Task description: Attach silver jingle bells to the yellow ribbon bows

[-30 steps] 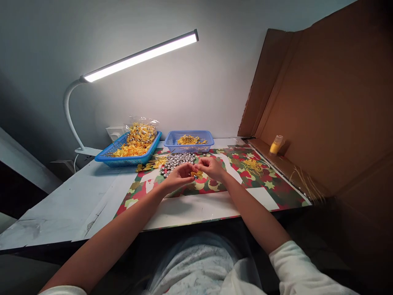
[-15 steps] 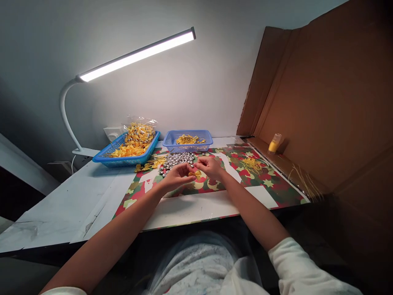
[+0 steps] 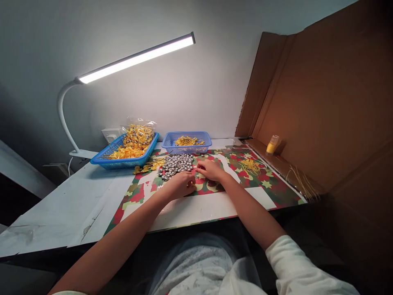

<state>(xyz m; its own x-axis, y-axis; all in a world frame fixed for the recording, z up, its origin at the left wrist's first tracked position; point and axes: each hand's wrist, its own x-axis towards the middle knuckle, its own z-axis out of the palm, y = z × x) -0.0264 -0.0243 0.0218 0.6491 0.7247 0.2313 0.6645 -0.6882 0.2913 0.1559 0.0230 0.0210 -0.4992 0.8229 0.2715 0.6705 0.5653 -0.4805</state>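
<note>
My left hand (image 3: 181,184) is low over the patterned sheet (image 3: 268,180), its fingers curled inward and closed; whatever they hold is hidden behind the knuckles. To its right, my right hand (image 3: 209,169) has its fingertips drawn together close to the right edge of a heap of shiny silver bells or beads (image 3: 178,164). Anything between those fingertips is too small to make out. Yellow petal-like pieces on thin stems (image 3: 150,164) lie left of the heap.
A blue basket (image 3: 101,164) with yellow pieces and a clear bag stands back left, beside a smaller blue basket (image 3: 186,146). Yellow strands (image 3: 250,166) lie right. A lamp (image 3: 138,58) reaches overhead; cardboard (image 3: 319,94) walls the right side, near a small yellow-filled bottle (image 3: 272,145).
My left hand has turned over and lowered towards the sheet, hiding the yellow piece that showed at its fingers. My right hand has dropped slightly towards the sheet. The view has shifted a little.
</note>
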